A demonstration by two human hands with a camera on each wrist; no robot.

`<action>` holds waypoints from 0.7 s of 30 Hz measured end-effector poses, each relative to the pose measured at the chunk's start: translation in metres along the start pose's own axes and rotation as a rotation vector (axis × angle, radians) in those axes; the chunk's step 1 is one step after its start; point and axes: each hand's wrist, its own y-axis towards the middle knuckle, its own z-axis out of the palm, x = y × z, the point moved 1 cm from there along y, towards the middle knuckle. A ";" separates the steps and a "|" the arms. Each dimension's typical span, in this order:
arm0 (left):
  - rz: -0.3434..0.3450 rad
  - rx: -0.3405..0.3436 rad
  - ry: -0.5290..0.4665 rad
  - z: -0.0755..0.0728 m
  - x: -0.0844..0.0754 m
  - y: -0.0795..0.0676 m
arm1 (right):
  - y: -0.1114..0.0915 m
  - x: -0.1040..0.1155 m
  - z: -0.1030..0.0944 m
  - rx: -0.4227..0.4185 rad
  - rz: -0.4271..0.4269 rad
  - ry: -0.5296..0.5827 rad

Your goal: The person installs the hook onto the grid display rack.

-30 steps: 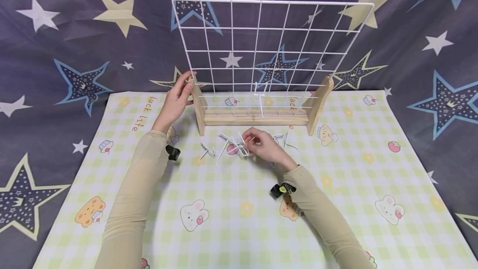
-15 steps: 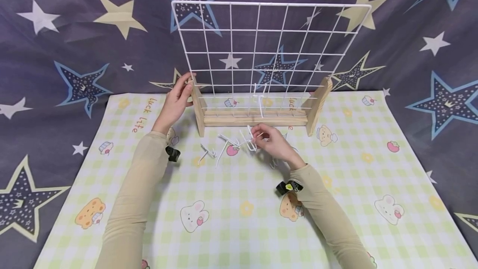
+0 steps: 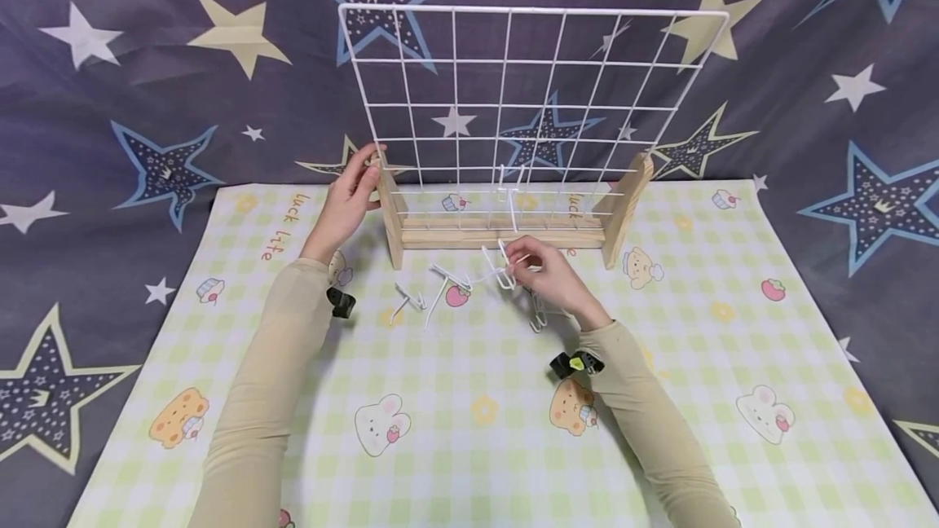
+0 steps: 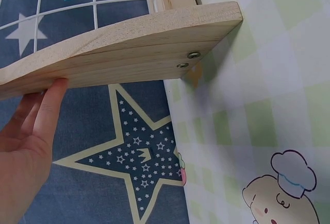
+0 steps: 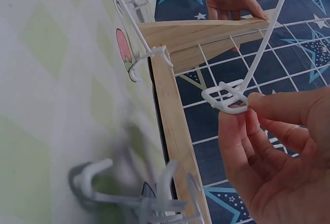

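My left hand (image 3: 345, 206) grips the top of the left wooden upright (image 3: 390, 214) of a white wire grid rack (image 3: 513, 104). In the left wrist view its fingers lie against the upright's outer face (image 4: 124, 69). My right hand (image 3: 546, 271) pinches a white wire display hook (image 3: 500, 271) between thumb and fingers, in front of the rack's base bar (image 3: 506, 236). The right wrist view shows that hook (image 5: 227, 98) with its long prong pointing up. Another white hook (image 3: 512, 202) hangs low on the grid near the middle.
Loose white hooks lie on the checked tablecloth: one farthest left (image 3: 406, 300), another (image 3: 446, 288) beside it, and more (image 3: 538, 316) partly under my right hand. A starry dark cloth (image 3: 257, 104) hangs behind the rack.
My right hand has lifted the hook off the loose pile and moved right and slightly toward the rack with it. My left hand has stayed on the upright.
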 end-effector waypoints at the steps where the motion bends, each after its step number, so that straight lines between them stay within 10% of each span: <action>1: -0.001 -0.002 -0.001 0.000 0.000 0.000 | 0.000 0.000 -0.001 -0.002 0.001 0.001; 10: -0.001 -0.005 -0.016 0.000 0.000 -0.001 | 0.005 -0.031 -0.007 -0.058 0.002 -0.037; 21: -0.008 -0.005 -0.030 0.001 0.000 -0.001 | -0.002 -0.001 -0.016 -0.102 -0.030 -0.013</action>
